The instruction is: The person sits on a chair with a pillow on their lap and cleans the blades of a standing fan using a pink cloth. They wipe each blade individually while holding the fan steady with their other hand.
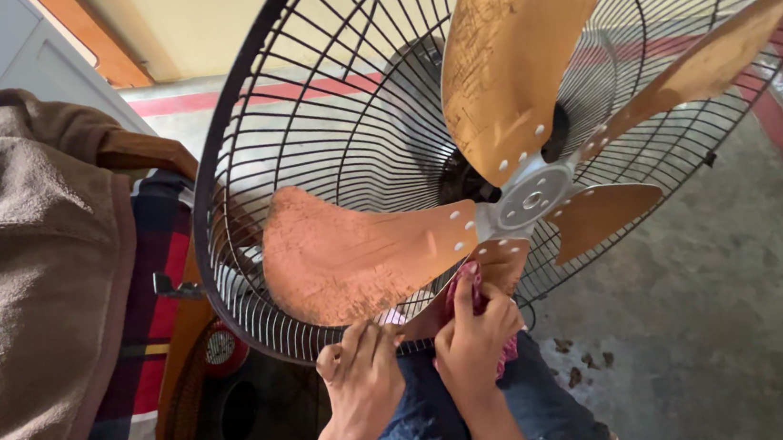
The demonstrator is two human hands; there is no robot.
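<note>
A large fan with its front guard off fills the head view: a black wire rear grille [244, 177], a silver hub [531, 201] and several dusty orange-brown blades. My left hand [360, 374] grips the lower edge of the left blade [357, 257] at the grille's bottom rim. My right hand [473, 337] presses a pink-red cloth [467, 289] against the lowest blade [503, 262], just below the hub. My blue-jeaned legs [431, 427] are under both hands.
A brown towel [24, 274] drapes over something at the left, above a red checked fabric [156, 310]. A dark round fan part [238, 412] lies at the lower left. Grey concrete floor [735, 311] with dirt specks spreads right.
</note>
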